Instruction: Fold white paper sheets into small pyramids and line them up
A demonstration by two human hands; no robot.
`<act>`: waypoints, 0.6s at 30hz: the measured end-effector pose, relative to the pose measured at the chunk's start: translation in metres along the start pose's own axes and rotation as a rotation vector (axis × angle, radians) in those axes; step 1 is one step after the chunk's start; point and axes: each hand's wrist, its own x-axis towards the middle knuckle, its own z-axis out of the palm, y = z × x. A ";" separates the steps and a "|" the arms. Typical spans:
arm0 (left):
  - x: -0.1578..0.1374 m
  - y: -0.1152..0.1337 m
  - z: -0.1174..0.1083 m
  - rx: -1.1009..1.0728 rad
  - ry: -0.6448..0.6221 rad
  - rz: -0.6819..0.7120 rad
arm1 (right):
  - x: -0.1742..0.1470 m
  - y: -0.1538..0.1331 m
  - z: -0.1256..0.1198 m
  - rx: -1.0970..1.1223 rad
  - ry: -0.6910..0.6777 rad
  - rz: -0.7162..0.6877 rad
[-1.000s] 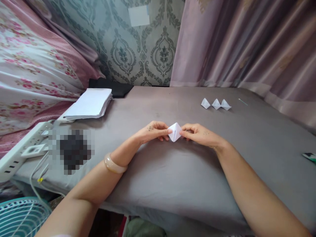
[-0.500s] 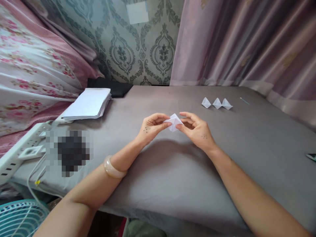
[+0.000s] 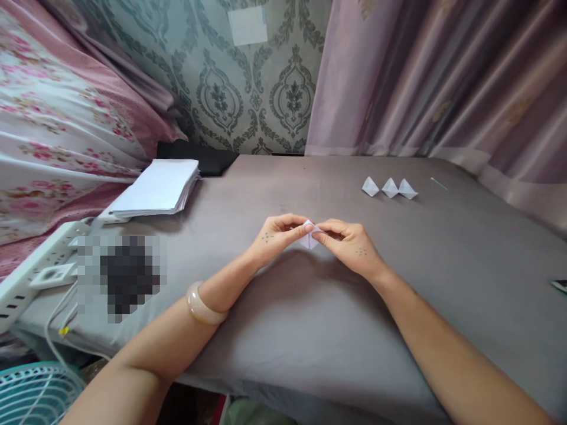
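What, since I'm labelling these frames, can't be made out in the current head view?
All in the head view:
Folded paper: part of its shape, covered by the left grip and right grip.
Dark thing: blurred by pixel blocks.
Teal-rimmed grille: cut off by the left and bottom edges.
Small object: cut off by the right edge.
Thin stick: too small to identify.
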 end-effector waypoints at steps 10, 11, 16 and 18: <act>0.005 -0.006 0.005 -0.269 0.180 -0.164 | 0.002 0.011 0.013 0.293 0.078 0.248; 0.004 -0.005 0.005 -0.239 0.157 -0.183 | 0.002 0.011 0.011 0.191 0.093 0.218; 0.005 -0.006 -0.003 -0.053 -0.008 -0.297 | 0.003 0.005 -0.001 -0.105 0.032 0.199; 0.006 -0.008 -0.005 -0.108 0.052 -0.317 | 0.002 0.003 0.000 0.046 0.038 0.296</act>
